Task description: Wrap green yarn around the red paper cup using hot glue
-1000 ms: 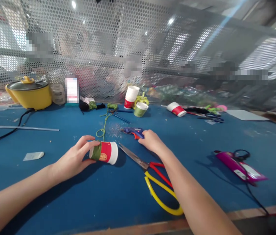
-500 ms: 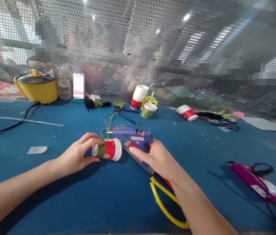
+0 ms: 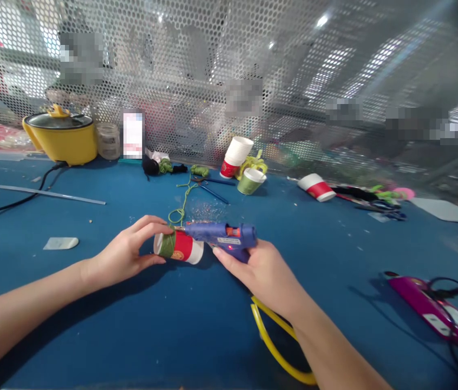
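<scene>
My left hand grips a red and white paper cup lying on its side, fingers around its base end. Green yarn is wound about that end, and a loose strand trails from it across the table. In my right hand is a blue hot glue gun with a small red light lit. Its nozzle points left, at the upper side of the cup by the yarn; whether it touches I cannot tell. Yellow-handled scissors lie beneath my right forearm, blades mostly hidden.
At the back stand a yellow electric pot, a jar, a phone, stacked cups and a green-wrapped cup. Another cup lies right. A purple power strip with a cord sits at right.
The glue gun has come down and closer to the cup, its nozzle now by the yarn edge. My left hand still holds the cup in nearly the same place.
</scene>
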The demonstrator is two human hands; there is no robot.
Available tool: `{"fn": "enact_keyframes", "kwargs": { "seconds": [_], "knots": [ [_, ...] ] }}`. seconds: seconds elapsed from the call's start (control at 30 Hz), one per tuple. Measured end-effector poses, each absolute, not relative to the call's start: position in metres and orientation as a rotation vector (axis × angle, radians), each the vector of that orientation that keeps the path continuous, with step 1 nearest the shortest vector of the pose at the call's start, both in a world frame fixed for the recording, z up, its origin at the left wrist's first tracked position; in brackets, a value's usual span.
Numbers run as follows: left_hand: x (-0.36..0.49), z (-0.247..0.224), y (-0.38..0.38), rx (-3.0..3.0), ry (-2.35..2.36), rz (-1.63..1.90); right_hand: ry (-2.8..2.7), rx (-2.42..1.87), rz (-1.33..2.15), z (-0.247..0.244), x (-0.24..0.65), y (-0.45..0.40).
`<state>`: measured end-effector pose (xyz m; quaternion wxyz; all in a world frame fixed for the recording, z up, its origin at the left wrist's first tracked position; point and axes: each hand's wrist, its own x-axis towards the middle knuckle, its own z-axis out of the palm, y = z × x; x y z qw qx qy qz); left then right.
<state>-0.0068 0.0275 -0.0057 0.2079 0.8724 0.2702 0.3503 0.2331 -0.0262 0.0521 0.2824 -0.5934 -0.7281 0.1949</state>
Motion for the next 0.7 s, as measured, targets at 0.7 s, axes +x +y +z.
{"fn": "enact_keyframes", "kwargs": {
  "seconds": [0.7],
  "knots": [
    [-0.0069,-0.0068,0.0286,2.426,0.739,1.005,-1.979,-1.617,0.486,0.0547,0.2328,-0.03]
  ]
}}
